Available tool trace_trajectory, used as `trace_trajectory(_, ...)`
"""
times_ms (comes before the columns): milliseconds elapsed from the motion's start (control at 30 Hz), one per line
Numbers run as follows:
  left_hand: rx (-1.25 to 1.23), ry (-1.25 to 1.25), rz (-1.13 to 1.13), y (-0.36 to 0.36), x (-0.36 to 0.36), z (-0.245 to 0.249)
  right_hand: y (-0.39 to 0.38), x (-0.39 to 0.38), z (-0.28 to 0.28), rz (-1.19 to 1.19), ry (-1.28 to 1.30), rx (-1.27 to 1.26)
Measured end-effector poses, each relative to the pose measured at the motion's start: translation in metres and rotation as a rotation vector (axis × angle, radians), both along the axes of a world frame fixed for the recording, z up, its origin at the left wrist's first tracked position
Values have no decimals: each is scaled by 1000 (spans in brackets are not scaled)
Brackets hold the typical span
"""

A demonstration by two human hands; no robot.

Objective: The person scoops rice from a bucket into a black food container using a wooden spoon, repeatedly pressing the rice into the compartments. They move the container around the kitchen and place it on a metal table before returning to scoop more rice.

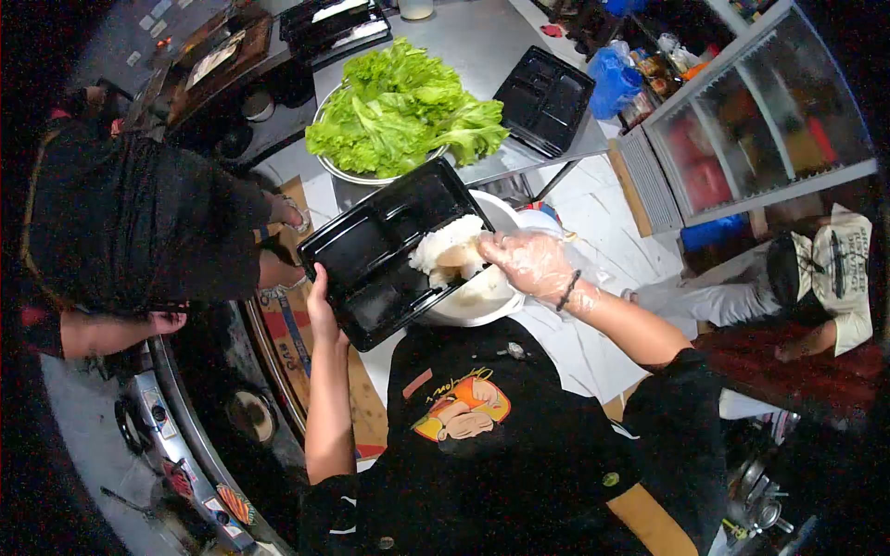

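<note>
My left hand (324, 310) grips the near left edge of a black compartment food tray (357, 255), held tilted in the air. White rice (448, 241) fills part of the tray's right-hand compartment; the others show bare black plastic. My right hand (528, 264), in a clear plastic glove, is closed on what looks like a tan rice paddle (459, 258), whose blade presses at the rice. Its handle is hidden by my fingers. Below the tray and my right hand stands a white bucket (501, 213) with more rice inside, partly covered by the tray.
A bowl (322, 162) heaped with green lettuce (399, 111) stands on the metal table (468, 32). Another black tray (545, 100) lies to its right. One person (139, 213) stands close on my left, another (816, 278) at right. A stove (153, 408) sits at lower left.
</note>
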State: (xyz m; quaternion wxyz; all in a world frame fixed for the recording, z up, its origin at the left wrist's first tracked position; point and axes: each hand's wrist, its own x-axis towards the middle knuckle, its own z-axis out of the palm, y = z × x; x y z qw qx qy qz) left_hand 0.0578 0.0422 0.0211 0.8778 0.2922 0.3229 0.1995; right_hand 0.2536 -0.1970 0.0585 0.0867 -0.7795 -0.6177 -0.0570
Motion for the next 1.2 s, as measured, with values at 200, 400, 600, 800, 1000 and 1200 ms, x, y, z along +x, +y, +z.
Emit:
trace_trajectory(200,90,234,183,-37,21,24,-37,41,20,59,267,15)
trace_trajectory(400,41,248,24,-30,8,14,-22,47,-8,224,206,-49)
trace_trajectory(600,176,371,102,-24,-13,45,-33,23,15,27,516,234)
trace_trajectory(800,318,435,229,28,-68,31,-2,8,-99,-594,468,-303)
trace_trajectory(1000,177,371,217,46,-49,38,22,16,-191,-274,460,-371)
trace_trajectory(1200,135,181,68,57,-33,48,9,44,-77,-266,282,101)
